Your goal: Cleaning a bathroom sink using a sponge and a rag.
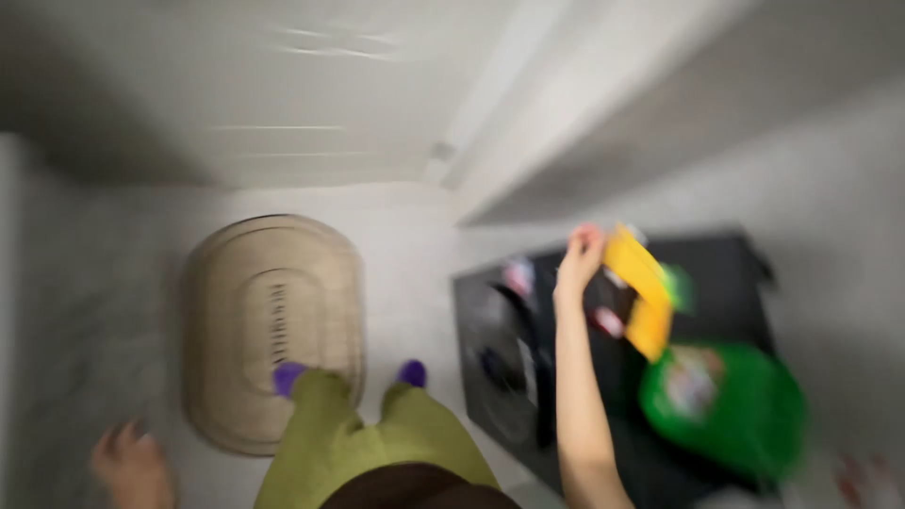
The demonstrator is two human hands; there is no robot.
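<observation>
The whole view is blurred by motion. My right hand (577,256) is stretched forward over a black open container (721,253) on the floor, its fingers on the edge of a flat yellow packet (641,294). A green bag (731,407) lies in the container's near right part, with other small items that are too blurred to tell apart. My left hand (132,464) hangs low at the bottom left with fingers apart, holding nothing.
An oval beige mat (269,330) lies on the pale floor to the left. My feet in purple socks (287,377) stand at its near edge, below green trousers (349,443). White walls and a white ledge (566,123) run along the far side.
</observation>
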